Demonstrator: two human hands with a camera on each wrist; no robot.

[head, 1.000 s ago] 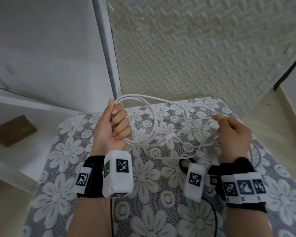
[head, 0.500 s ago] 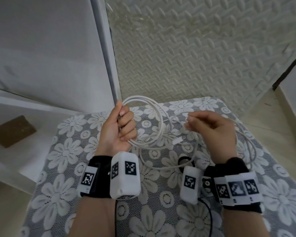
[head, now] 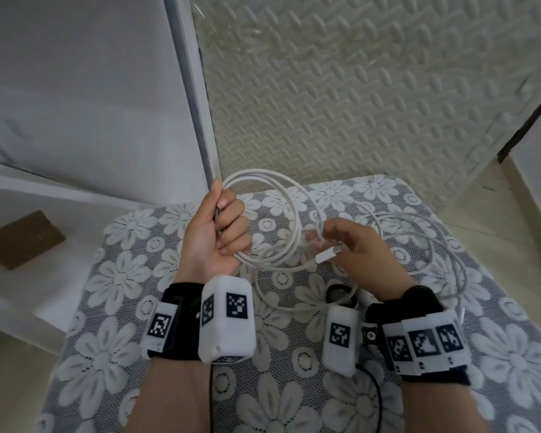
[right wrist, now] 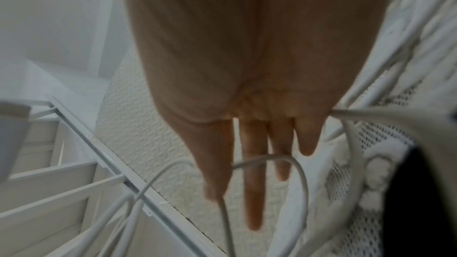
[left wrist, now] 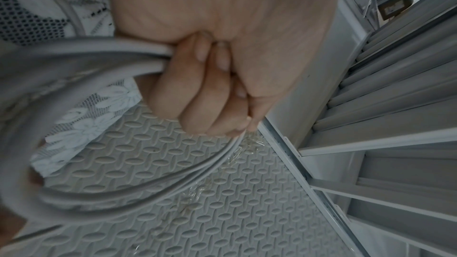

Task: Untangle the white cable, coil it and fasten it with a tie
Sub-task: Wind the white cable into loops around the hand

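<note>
My left hand (head: 214, 235) grips a coil of the white cable (head: 286, 195) in a fist above the table; in the left wrist view the fingers (left wrist: 195, 93) wrap several strands (left wrist: 86, 62). My right hand (head: 352, 246) is close beside the coil, and a strand (right wrist: 300, 171) runs across its extended fingers (right wrist: 252, 183), pinched at the thumb side. A white plug end (head: 327, 255) hangs under that hand. Loose loops (head: 438, 245) lie to the right. A black tie ring (head: 334, 290) lies on the cloth, half hidden by my right wrist.
The small table carries a grey lace cloth with white flowers (head: 122, 276). An embossed foam mat (head: 356, 104) stands behind it, with a white post (head: 194, 104) at its left. A brown block (head: 22, 239) sits on a white shelf on the left.
My right hand has travelled left from the table's right side to the coil, drawing a strand with it. The left hand shifted slightly right and kept its grip.
</note>
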